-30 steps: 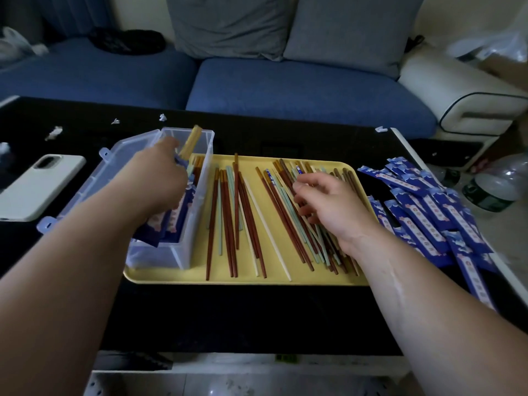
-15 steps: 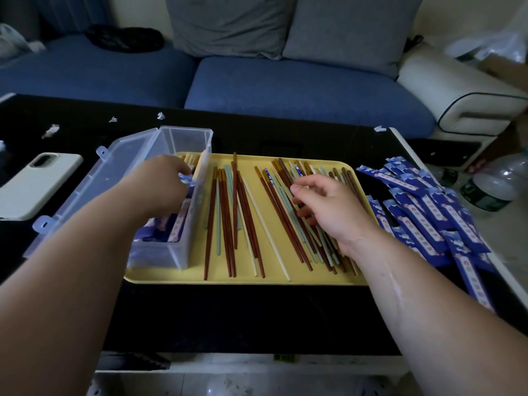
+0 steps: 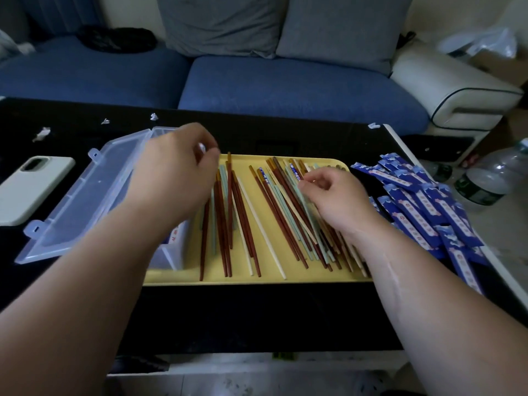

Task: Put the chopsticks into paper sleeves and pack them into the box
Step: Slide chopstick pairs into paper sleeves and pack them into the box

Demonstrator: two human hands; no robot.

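Observation:
Loose brown, pale green and cream chopsticks (image 3: 228, 221) lie on a yellow tray (image 3: 257, 278). My right hand (image 3: 334, 201) rests on the right-hand pile (image 3: 285, 218), its fingertips curled and pinching a pale green chopstick there. My left hand (image 3: 177, 172) is blurred above the clear plastic box (image 3: 168, 258) at the tray's left end, fingers loosely curled and holding nothing. My left forearm hides most of the sleeved chopsticks (image 3: 174, 238) in the box. Blue paper sleeves (image 3: 428, 212) are piled to the right of the tray.
The box's open lid (image 3: 85, 195) lies flat to the left, beside a white phone (image 3: 31, 187). Small paper scraps (image 3: 43, 134) dot the black table's far side. Water bottles (image 3: 491, 178) stand off the table's right edge. A blue sofa (image 3: 257, 81) runs behind.
My left hand has let go of the sleeved chopsticks in the box and lifted up and to the right. My right hand has curled its fingers tighter on the right pile.

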